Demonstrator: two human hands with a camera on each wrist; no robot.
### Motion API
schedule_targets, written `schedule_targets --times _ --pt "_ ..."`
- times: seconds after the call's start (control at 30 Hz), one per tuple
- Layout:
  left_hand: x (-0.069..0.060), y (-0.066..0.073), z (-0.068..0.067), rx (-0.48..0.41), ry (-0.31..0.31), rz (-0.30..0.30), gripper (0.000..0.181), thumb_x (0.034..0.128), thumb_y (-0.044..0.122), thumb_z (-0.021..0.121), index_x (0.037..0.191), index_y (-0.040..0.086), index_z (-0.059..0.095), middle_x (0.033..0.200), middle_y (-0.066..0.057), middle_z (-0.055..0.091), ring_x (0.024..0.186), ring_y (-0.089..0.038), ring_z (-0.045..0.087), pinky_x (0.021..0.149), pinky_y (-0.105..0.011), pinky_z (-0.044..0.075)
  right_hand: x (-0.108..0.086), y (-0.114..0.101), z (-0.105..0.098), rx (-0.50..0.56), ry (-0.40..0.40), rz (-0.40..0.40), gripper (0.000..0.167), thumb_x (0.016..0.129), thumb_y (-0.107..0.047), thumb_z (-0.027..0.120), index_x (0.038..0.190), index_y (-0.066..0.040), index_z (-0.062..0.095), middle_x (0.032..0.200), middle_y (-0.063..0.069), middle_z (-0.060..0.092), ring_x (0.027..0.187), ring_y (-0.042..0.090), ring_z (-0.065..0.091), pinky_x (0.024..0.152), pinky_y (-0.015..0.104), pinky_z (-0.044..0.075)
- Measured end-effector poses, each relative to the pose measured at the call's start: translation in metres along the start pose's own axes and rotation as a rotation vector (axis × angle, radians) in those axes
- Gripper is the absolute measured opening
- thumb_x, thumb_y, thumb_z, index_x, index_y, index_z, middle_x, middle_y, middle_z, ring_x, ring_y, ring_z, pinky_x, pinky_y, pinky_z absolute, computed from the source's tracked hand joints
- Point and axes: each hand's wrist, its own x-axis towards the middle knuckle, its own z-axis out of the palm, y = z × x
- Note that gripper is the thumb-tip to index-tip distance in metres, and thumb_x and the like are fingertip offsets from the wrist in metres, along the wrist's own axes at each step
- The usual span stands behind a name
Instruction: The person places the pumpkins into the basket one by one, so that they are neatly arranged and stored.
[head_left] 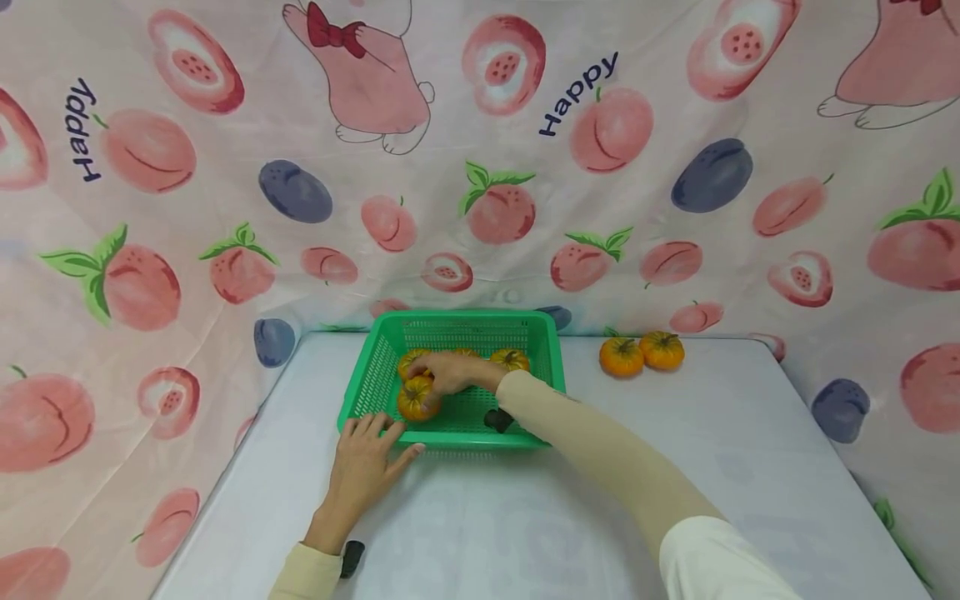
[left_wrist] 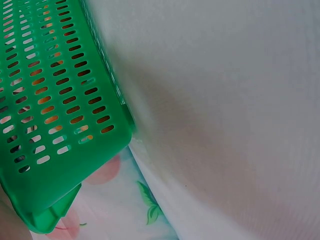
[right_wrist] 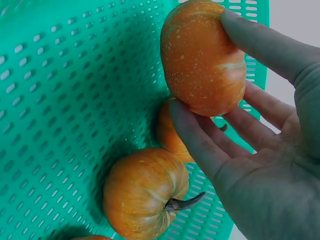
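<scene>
A green perforated plastic basket (head_left: 465,440) stands at the back of the table, with several small orange pumpkins in it. My right hand (head_left: 452,372) reaches inside and holds a small pumpkin (head_left: 417,402) near the front left. In the right wrist view, thumb and fingers grip this pumpkin (right_wrist: 202,60) from its sides, above another pumpkin (right_wrist: 147,192) with a curved dark stem. My left hand (head_left: 363,462) rests its extended fingers on the rim at the front left corner. Holes in the basket's side (left_wrist: 100,155) let orange through in the left wrist view.
Two more pumpkins, one (head_left: 621,357) beside the other (head_left: 662,350), sit on the white table (head_left: 675,433) right of the basket. A fruit-patterned cloth (head_left: 450,183) hangs behind and along both sides. Dark wrist devices (head_left: 351,558) are worn on the arms.
</scene>
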Motion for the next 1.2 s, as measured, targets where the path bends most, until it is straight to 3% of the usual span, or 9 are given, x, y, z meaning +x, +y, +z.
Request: schedule_targets --times 0.33,0.77,1.2 --pt "-0.001 0.002 0.003 -0.005 -0.002 -0.002 0.045 0.0915 0.063 0.054 0.091 0.018 0.063 0.09 -0.002 0.058 0.088 -0.025 0.056 0.083 -0.043 0.04 0.011 0.006 0.009 -0.021 -0.048 -0.01 0.068 0.084 -0.028 0.079 0.143 -0.016 0.049 0.148 0.002 0.049 0.139 0.023 0.044 0.113 0.038 0.039" --pt "0.0 0.001 -0.001 0.007 -0.031 -0.01 0.043 0.0908 0.061 0.057 0.091 0.018 0.061 0.09 -0.004 0.057 0.088 -0.025 0.055 0.084 -0.043 0.041 0.013 0.0 0.016 -0.031 -0.049 0.01 0.071 0.082 -0.033 0.081 0.143 -0.015 0.049 0.146 0.004 0.051 0.133 0.022 0.049 0.107 0.038 0.045" --pt "-0.001 -0.002 0.001 0.009 -0.015 -0.003 0.045 0.0916 0.063 0.053 0.088 0.019 0.06 0.091 -0.005 0.058 0.089 -0.026 0.056 0.084 -0.044 0.041 0.014 -0.005 0.018 -0.08 -0.053 0.022 0.072 0.083 -0.036 0.08 0.143 -0.014 0.048 0.143 0.006 0.052 0.128 0.025 0.053 0.102 0.039 0.048"
